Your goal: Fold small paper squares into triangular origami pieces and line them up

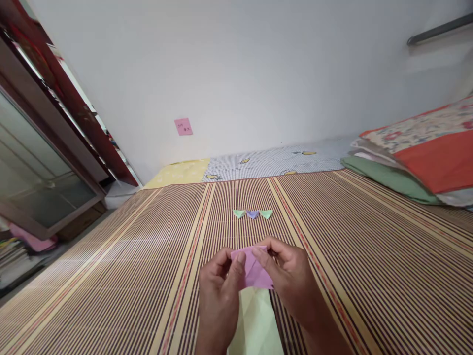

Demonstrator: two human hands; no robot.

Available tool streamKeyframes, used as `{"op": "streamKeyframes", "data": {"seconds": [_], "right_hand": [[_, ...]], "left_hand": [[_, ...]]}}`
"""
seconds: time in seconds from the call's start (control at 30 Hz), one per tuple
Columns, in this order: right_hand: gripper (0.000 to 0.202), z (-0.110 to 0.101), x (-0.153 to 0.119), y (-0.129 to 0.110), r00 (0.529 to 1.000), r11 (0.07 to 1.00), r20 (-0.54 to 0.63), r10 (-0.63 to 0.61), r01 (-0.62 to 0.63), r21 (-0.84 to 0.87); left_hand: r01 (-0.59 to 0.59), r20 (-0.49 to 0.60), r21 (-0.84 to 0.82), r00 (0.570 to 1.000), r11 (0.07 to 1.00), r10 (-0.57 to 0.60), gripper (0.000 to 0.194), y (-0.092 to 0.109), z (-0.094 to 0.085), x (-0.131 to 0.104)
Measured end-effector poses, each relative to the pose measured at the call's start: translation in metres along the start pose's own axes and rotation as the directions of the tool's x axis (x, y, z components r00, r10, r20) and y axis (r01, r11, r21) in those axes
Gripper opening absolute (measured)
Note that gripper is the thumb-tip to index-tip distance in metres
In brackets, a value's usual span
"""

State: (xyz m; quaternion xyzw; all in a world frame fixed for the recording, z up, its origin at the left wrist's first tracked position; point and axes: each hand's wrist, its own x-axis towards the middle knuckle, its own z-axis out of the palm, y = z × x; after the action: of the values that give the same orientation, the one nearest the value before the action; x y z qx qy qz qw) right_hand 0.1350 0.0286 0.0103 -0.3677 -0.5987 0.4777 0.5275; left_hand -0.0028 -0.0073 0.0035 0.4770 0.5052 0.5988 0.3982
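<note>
A creased piece of pink paper [254,273] is held up between my two hands, above the striped mat. My left hand [219,286] pinches its left side, thumb on the near face. On the upper right edge, my right hand [290,271] grips the same paper with thumb in front and fingers behind. Below it lies a pale green sheet of paper [258,325] with fold lines, partly covered by the hands. Farther off, three small folded paper triangles sit in a row: a green one [239,214], a purple one [253,214] and another green one [266,214].
The striped mat [140,266] covers the bed. Along the white wall lie a yellow cloth [177,172] and a checked cloth [254,165]. Folded bedding [424,162] is piled at the right. A pink note [184,126] hangs on the wall; a glass-paned door [40,167] stands left.
</note>
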Motion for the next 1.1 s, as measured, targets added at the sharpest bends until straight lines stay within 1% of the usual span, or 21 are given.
{"op": "streamKeyframes", "data": {"seconds": [0.13, 0.23, 0.3, 0.37, 0.4, 0.43, 0.5, 0.57, 0.6, 0.67, 0.7, 0.8, 0.83, 0.9, 0.97, 1.1], "right_hand": [[0.033, -0.001, 0.0, 0.003, 0.998, 0.999, -0.046, -0.039, 0.038, -0.01], [0.036, -0.002, 0.001, 0.008, 0.995, 0.999, -0.092, -0.037, 0.034, -0.032], [0.038, -0.004, 0.002, 0.01, 0.991, 0.999, -0.129, -0.019, 0.014, -0.034], [0.037, -0.007, 0.004, 0.011, 0.989, 1.0, -0.15, 0.003, -0.002, 0.01], [0.036, -0.007, 0.004, 0.012, 0.991, 0.999, -0.133, 0.018, -0.012, 0.048], [0.033, -0.007, 0.004, 0.011, 0.995, 0.995, -0.093, 0.038, -0.03, 0.091], [0.026, -0.005, 0.004, 0.011, 0.996, 0.983, 0.02, 0.089, -0.091, 0.162], [0.024, 0.0, 0.004, 0.01, 0.984, 0.968, 0.1, 0.145, -0.162, 0.191], [0.023, 0.002, 0.003, 0.01, 0.98, 0.963, 0.108, 0.164, -0.183, 0.197], [0.023, 0.006, 0.003, 0.01, 0.98, 0.963, 0.077, 0.184, -0.195, 0.185], [0.024, 0.006, 0.003, 0.011, 0.981, 0.967, 0.046, 0.187, -0.192, 0.17], [0.024, 0.0, 0.004, 0.014, 0.98, 0.974, -0.057, 0.189, -0.18, 0.138], [0.024, -0.002, 0.004, 0.015, 0.98, 0.975, -0.077, 0.185, -0.173, 0.135], [0.025, -0.006, 0.005, 0.016, 0.981, 0.976, -0.089, 0.17, -0.155, 0.152], [0.026, -0.005, 0.006, 0.015, 0.985, 0.971, -0.065, 0.157, -0.142, 0.193], [0.026, 0.002, 0.005, 0.01, 0.992, 0.963, 0.011, 0.129, -0.128, 0.237]], "left_hand": [[0.021, 0.052, -0.08, 0.998, 0.997, -0.017, 0.036, 0.002, 0.002, 0.001], [0.046, 0.083, -0.112, 0.996, 0.993, -0.037, 0.036, 0.003, 0.003, 0.003], [0.065, 0.081, -0.139, 0.995, 0.988, -0.054, 0.035, 0.0, 0.002, 0.005], [0.092, 0.053, -0.214, 0.995, 0.972, -0.082, 0.032, -0.003, 0.002, 0.006], [0.103, 0.03, -0.264, 0.995, 0.959, -0.099, 0.029, -0.005, 0.002, 0.006], [0.107, -0.001, -0.308, 0.994, 0.945, -0.113, 0.028, -0.007, 0.002, 0.006], [0.091, -0.07, -0.37, 0.99, 0.924, -0.125, 0.026, -0.009, 0.003, 0.007], [0.062, -0.116, -0.384, 0.987, 0.921, -0.114, 0.026, -0.009, 0.005, 0.007], [0.054, -0.121, -0.378, 0.987, 0.924, -0.107, 0.026, -0.008, 0.006, 0.007], [0.061, -0.1, -0.353, 0.99, 0.934, -0.103, 0.027, -0.006, 0.006, 0.008], [0.078, -0.072, -0.332, 0.992, 0.94, -0.108, 0.027, -0.005, 0.005, 0.009], [0.147, 0.062, -0.264, 0.989, 0.953, -0.135, 0.027, -0.003, 0.003, 0.01], [0.164, 0.108, -0.242, 0.984, 0.956, -0.142, 0.026, -0.003, 0.002, 0.011], [0.172, 0.15, -0.219, 0.978, 0.96, -0.141, 0.024, -0.003, 0.003, 0.012], [0.16, 0.126, -0.249, 0.983, 0.955, -0.132, 0.024, -0.005, 0.005, 0.012], [0.133, 0.027, -0.387, 0.991, 0.912, -0.133, 0.022, -0.009, 0.013, 0.011]]}}
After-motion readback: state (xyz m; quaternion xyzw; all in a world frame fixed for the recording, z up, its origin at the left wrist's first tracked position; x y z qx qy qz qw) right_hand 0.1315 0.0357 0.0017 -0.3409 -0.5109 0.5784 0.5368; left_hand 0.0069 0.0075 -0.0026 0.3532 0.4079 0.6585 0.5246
